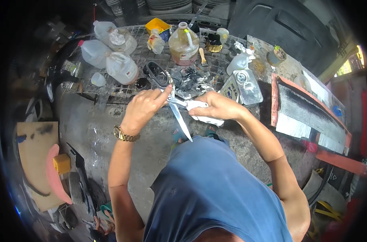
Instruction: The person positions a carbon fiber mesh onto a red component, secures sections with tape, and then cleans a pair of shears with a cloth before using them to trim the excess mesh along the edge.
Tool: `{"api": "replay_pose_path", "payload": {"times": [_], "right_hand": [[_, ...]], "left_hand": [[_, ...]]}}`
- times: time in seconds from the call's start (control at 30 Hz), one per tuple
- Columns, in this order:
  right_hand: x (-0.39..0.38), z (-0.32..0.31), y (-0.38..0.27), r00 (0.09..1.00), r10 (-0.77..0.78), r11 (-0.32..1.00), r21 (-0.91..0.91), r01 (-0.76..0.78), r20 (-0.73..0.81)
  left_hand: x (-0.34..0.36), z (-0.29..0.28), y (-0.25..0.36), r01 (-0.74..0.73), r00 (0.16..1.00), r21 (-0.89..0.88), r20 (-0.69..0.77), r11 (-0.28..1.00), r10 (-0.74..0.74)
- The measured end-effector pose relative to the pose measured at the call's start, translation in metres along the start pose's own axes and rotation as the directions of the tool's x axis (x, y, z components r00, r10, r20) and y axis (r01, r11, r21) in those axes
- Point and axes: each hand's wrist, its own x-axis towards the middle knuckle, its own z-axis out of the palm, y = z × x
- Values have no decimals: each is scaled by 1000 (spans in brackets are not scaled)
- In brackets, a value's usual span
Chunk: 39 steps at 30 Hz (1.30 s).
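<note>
A pair of large metal scissors with a dark handle loop points blade-down in front of me. My left hand is closed on it near the pivot, its index finger reaching up onto the metal. A crumpled white cloth is bunched in my right hand, round the lower part of the scissors beside the pivot; what lies inside the cloth is hidden. Just beyond are black-smeared scraps on the stained grid-topped bench.
Several plastic jugs, a yellow container, a brush and a metal can stand on the bench. A pink-edged panel is at right; cardboard and a tire at left. Another person's hand shows bottom left.
</note>
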Motion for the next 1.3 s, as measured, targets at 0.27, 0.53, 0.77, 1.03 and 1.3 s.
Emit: {"api": "replay_pose_path", "payload": {"times": [0.27,0.53,0.77,1.03,1.3], "right_hand": [[-29,3,11,996,-49,938,346,20,73],[-50,-9,48,992,87,887,445,-121,95],[-67,-25,56,935,286,765,637,-91,-209],[26,-11,12,980,-187,968,-155,195,68],[-8,-8,60,972,-119,949,310,51,203]], "left_hand": [[1,-11,3,-38,994,64,-104,997,45],[6,3,9,-91,971,142,-209,986,120],[-6,19,11,7,990,31,-140,999,-3],[13,13,18,-47,998,53,37,997,45],[9,23,26,-214,969,144,-95,966,228]]}}
